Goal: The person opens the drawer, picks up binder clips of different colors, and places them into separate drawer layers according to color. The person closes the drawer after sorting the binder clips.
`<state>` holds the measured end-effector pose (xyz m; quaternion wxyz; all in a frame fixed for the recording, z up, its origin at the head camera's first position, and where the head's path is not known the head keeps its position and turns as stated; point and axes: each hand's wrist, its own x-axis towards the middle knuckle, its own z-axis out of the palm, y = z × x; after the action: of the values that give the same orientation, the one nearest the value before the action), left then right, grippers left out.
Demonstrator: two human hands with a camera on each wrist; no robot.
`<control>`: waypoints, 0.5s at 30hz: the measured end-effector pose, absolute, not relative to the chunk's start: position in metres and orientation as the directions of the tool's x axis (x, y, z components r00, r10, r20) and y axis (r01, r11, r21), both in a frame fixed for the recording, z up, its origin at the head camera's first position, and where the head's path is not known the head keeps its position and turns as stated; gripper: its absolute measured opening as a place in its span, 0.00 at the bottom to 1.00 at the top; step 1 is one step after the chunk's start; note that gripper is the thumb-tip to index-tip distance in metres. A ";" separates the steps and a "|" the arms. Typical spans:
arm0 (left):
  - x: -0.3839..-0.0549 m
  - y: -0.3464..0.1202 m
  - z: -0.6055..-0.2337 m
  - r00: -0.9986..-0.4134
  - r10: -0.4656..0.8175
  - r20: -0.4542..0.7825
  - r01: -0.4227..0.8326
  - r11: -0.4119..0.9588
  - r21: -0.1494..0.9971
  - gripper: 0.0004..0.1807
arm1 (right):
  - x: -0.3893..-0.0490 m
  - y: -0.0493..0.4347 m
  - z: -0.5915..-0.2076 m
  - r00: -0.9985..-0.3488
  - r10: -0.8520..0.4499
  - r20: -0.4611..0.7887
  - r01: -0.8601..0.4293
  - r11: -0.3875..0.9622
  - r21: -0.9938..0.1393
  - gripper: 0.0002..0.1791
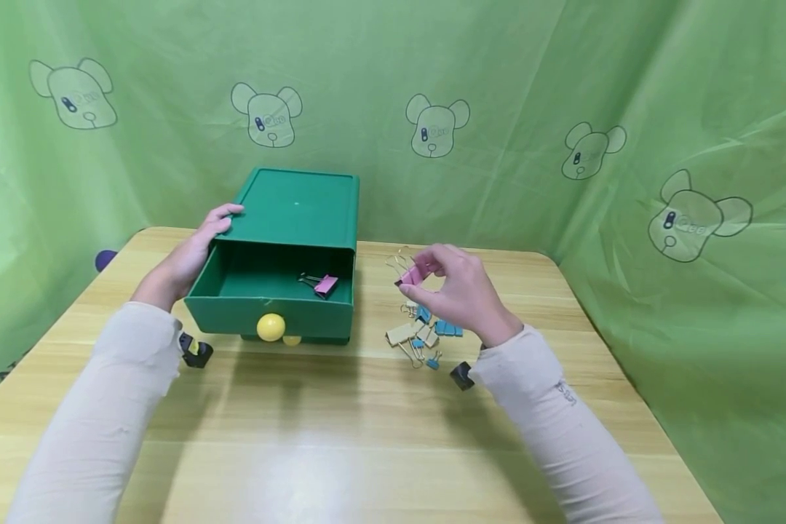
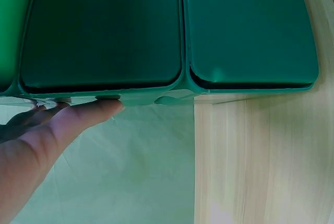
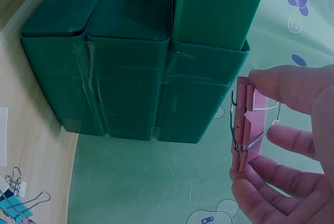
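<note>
Clearly, the right hand [image 1: 461,287] has a pinch: thumb and fingertips curl in from opposite ends of a pink metal binder clip with wire handles [image 3: 254,125], which hangs in the air to the right of the dark green plastic top drawer [image 1: 223,313]. That drawer, with its round yellow knob [image 1: 271,327], is pulled well out, and a second pink metal binder clip [image 1: 326,285] lies inside it towards the right wall. The left hand [image 1: 193,255] rests along the left side of the glossy green plastic cabinet [image 1: 295,207], fingers loosely extended, tips at the top edge, with no loose item in them.

The step in hand looks like carrying the pinched clip, and I would judge it best done with a light pinch on the body, as squeezing the wire handles could spread the mouth. Those handles stand proud and might snag on the drawer's rim, so pass above the right wall, lower into the drawer, and only then part the fingers. A light brace from the left hand should stop the cabinet sliding on the pale wood-grain table [image 1: 340,458] if bumped. Lift before travelling left, lest the wrist brush the pile of blue and cream binder clips [image 1: 402,333] nearby
</note>
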<state>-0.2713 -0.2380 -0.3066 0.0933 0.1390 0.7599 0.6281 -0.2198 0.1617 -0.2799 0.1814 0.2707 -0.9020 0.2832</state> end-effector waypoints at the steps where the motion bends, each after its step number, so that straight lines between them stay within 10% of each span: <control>1: -0.271 -0.238 -0.307 -0.944 0.329 0.032 0.093 0.171 0.981 0.26 | -0.220 0.161 -0.279 -0.787 -0.387 0.480 -0.592 0.694 -0.411 0.17; 15: -0.271 -0.238 -0.306 -0.943 0.332 0.031 0.092 0.168 0.981 0.26 | -0.221 0.149 -0.272 -0.769 -0.401 0.498 -0.614 0.680 -0.400 0.19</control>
<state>-0.2714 -0.2380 -0.3064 0.0952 0.1397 0.7583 0.6296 -0.2207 0.1494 -0.2720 0.1885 0.2829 -0.8970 0.2826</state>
